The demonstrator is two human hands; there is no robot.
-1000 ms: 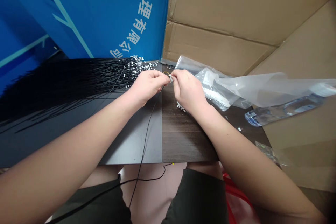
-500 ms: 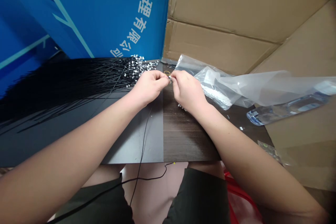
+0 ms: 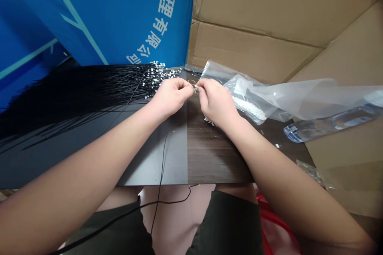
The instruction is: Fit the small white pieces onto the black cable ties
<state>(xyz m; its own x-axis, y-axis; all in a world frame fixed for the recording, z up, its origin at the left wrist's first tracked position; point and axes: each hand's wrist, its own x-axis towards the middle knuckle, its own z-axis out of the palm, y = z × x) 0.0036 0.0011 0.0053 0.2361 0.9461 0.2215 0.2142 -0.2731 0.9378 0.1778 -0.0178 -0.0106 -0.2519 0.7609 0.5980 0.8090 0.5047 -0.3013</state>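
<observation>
Over the dark table (image 3: 220, 159), my left hand (image 3: 175, 95) is pinched around the end of a thin black wire (image 3: 164, 155), which seems to hang down below it past the table's front edge. My right hand (image 3: 214, 97) faces it, thumb and forefinger closed on a tiny white piece (image 3: 196, 87). The two sets of fingertips nearly meet. Just behind them lies a small yellow ring (image 3: 192, 82). A few white bits (image 3: 208, 120) rest below my right hand.
A thick bundle of black wires (image 3: 74, 91) with white-tagged ends covers the left. Clear plastic bags (image 3: 248, 103) and a plastic bottle (image 3: 332, 122) lie on the right. A blue panel (image 3: 119, 12) and cardboard (image 3: 254, 4) stand behind.
The view has shifted slightly. My right hand's fingertips have moved a little away from my left hand's, and the white piece shows a bit more between them.
</observation>
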